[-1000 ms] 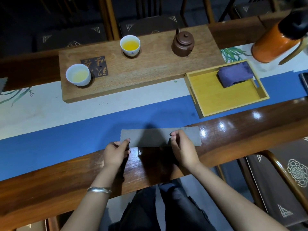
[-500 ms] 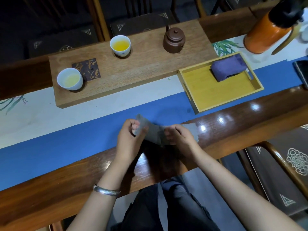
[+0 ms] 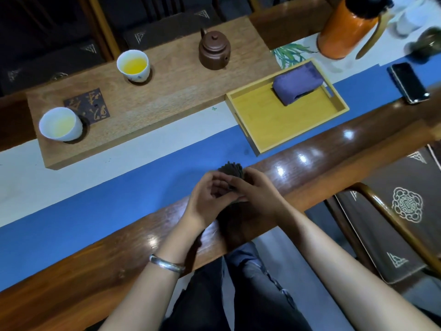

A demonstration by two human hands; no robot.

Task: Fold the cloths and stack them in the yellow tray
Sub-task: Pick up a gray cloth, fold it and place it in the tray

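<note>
Yellow tray (image 3: 307,130) w/ purple cloth (image 3: 297,83), grey cloth (image 3: 231,172) btwn hands

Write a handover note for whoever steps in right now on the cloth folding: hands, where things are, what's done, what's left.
Left hand: fingers curled round the grey cloth.
Right hand: also grips the grey cloth, pressed close against the left.
Grey cloth: bunched between both hands at the near edge of the table, only its top showing; how neatly it is folded cannot be told.
Purple cloth: folded, lying in the far right corner of the yellow tray.
Done: purple cloth folded and in the tray.
Left: finish the grey fold, then stack it on the purple cloth.
</note>
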